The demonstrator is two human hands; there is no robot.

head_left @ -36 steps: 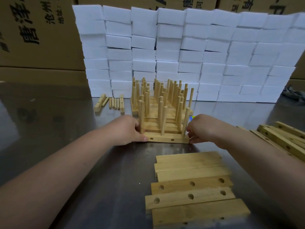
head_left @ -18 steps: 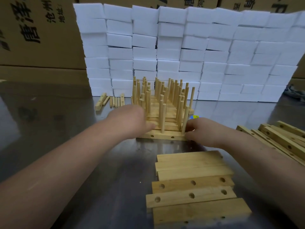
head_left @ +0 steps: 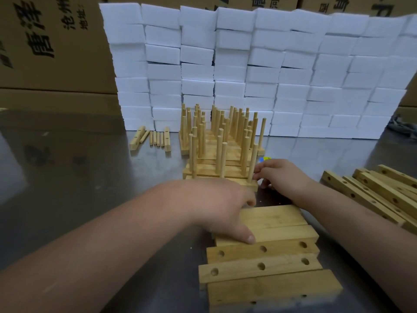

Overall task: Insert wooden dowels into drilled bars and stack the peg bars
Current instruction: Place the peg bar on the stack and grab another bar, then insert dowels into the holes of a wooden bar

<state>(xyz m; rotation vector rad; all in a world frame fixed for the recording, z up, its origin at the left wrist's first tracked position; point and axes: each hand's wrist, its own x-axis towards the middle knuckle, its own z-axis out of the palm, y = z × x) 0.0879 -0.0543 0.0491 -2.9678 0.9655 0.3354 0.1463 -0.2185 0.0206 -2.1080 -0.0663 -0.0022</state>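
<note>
Wood on steel. Left hand [head_left: 216, 204] lies across the far pieces of the drilled bars [head_left: 282, 251] pile, thumb at a near edge, fingers over the far one; cannot tell if it grips yet. Right hand [head_left: 282, 177] pinches the right end of the front peg bar [head_left: 247, 183], which sits on the counter [head_left: 79, 188] against the peg bar stack [head_left: 216, 152]. Best lift one bar only, level, holes turned up. Room: open counter left; loose bars [head_left: 372, 195] crowd right; upright dowels [head_left: 222, 159] close ahead.
</note>
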